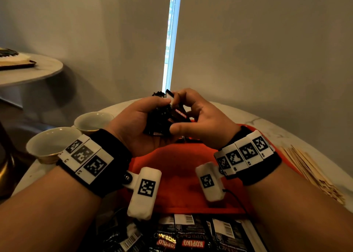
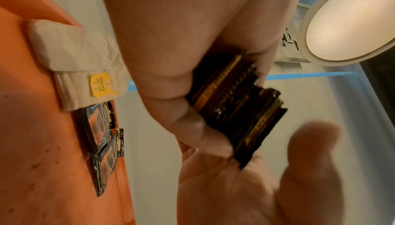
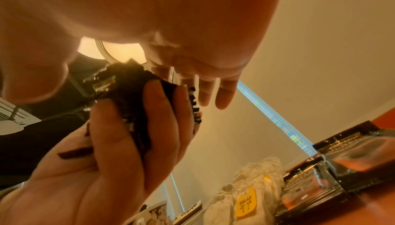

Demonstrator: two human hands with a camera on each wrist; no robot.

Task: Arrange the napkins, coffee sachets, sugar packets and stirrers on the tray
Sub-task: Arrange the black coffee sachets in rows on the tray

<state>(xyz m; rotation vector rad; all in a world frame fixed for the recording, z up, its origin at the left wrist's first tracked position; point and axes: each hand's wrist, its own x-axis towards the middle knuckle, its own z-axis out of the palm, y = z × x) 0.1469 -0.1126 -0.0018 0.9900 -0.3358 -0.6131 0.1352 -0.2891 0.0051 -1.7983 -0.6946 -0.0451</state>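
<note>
Above the orange tray (image 1: 177,164), left hand (image 1: 133,125) clenching a stack of Kopiko coffee sachets (image 1: 164,116), right hand (image 1: 198,122) pinching its end with splayed fingers, stack uneven and likely to fan out and spill if either grip loosens.

Head view looks down over both wrists. Wrist views sit close, aimed along palms. All share the sachet bundle (image 1: 168,116).

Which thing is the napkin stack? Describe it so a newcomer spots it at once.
Find the orange tray on the pale table. Along its far edge lies the napkin stack, beside dark coffee sachets. It alone is white, crumpled, and carries a yellow RELAX tag.
</note>
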